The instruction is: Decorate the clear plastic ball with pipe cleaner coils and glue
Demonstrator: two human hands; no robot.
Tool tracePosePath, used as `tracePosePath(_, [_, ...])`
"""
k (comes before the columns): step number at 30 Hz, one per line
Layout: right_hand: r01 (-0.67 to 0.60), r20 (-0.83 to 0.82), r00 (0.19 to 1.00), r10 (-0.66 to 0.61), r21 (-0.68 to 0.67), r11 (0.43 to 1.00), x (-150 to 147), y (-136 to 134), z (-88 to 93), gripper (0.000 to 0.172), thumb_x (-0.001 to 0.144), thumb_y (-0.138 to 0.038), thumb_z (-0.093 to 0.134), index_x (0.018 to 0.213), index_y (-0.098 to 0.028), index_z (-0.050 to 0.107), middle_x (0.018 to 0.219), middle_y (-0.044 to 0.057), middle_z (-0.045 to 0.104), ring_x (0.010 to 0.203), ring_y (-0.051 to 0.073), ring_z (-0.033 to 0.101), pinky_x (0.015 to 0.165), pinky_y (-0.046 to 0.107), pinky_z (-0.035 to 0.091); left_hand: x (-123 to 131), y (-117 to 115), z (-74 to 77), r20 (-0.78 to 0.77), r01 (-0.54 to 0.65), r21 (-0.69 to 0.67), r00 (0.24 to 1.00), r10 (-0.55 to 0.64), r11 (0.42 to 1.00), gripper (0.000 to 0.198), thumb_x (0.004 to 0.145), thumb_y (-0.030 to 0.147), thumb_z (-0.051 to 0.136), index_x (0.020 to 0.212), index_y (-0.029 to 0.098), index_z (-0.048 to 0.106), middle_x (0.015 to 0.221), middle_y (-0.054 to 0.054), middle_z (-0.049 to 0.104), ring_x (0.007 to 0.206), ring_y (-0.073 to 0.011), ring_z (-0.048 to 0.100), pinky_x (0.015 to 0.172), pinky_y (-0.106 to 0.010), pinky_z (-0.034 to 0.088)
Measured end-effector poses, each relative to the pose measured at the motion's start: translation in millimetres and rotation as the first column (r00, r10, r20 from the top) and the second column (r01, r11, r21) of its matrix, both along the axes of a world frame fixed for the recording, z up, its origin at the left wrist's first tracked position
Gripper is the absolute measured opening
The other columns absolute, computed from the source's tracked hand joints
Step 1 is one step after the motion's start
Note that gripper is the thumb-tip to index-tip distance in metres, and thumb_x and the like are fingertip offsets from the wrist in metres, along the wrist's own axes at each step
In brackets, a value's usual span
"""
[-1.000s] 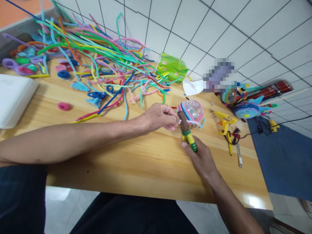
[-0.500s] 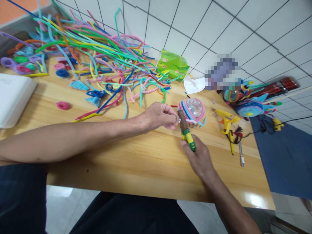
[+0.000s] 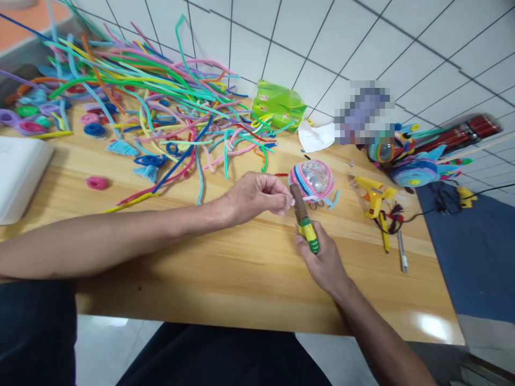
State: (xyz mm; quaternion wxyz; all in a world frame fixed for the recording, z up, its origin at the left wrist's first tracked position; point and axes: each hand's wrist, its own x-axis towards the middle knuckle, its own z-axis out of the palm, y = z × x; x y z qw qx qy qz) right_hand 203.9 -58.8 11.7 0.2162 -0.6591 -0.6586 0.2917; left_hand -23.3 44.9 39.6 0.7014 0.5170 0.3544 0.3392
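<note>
My right hand [image 3: 324, 254] is wrapped round the yellow-and-green handles of a pair of pliers [image 3: 298, 202] with brown, rusty-looking jaws. Thumb and fingers of my left hand [image 3: 261, 198] pinch one end of a pale pink pipe cleaner [image 3: 309, 198], right beside the jaws. The strip passes at the jaws and shows again on their far side; whether they grip it I cannot tell. Just behind the pliers sits a clear ball [image 3: 317, 176] wrapped in pink and blue pipe cleaners. Scissors' finger loops [image 3: 316, 205] peek out below it, partly covered.
A heap of colourful pipe cleaners [image 3: 161, 91] spreads over the back left, with coiled pieces around it. A white box [image 3: 20, 177] stands at left. Rightward lie a yellow glue gun [image 3: 374, 194], a yellow cutter [image 3: 384, 233] and a silver pen-like tool [image 3: 402, 252]. A green packet [image 3: 277, 104] leans at the wall.
The camera view has shifted slightly. Both hands keep nearly the same pose, left pinching beside the pliers' jaws, with the pliers turned a little more upright.
</note>
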Motion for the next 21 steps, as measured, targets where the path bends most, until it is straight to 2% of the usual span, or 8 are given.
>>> tracePosePath(9, [-0.046, -0.002, 0.999, 0.047, 0.126, 0.991, 3.1, -1.2, -11.8, 0.011, 0.096, -0.035, 0.054, 0.101, -0.027, 0.060, 0.081, 0.001, 0.069, 0.064, 0.019, 0.060, 0.065, 0.031, 0.048, -2.0, -8.1, 0.9, 0.001, 0.017, 0.072, 1.000, -0.017, 0.997, 0.007, 0.080, 0.020, 0.082, 0.081, 0.014, 0.077, 0.074, -0.003, 0.078, 0.069, -0.0113, 0.070, 0.069, -0.021, 0.057])
tracePosePath(21, [-0.060, 0.077, 0.996, 0.046, 0.186, 0.981, 1.9, -0.5, -19.5, 0.018, 0.097, -0.032, 0.052, 0.109, -0.024, 0.062, 0.087, 0.004, 0.074, 0.074, 0.022, 0.068, 0.074, 0.034, 0.054, -0.6, -8.8, -0.3, 0.014, -0.008, 0.049, 1.000, 0.007, 0.999, 0.006, 0.077, 0.018, 0.079, 0.078, 0.014, 0.075, 0.070, -0.001, 0.076, 0.066, -0.0096, 0.069, 0.068, -0.020, 0.055])
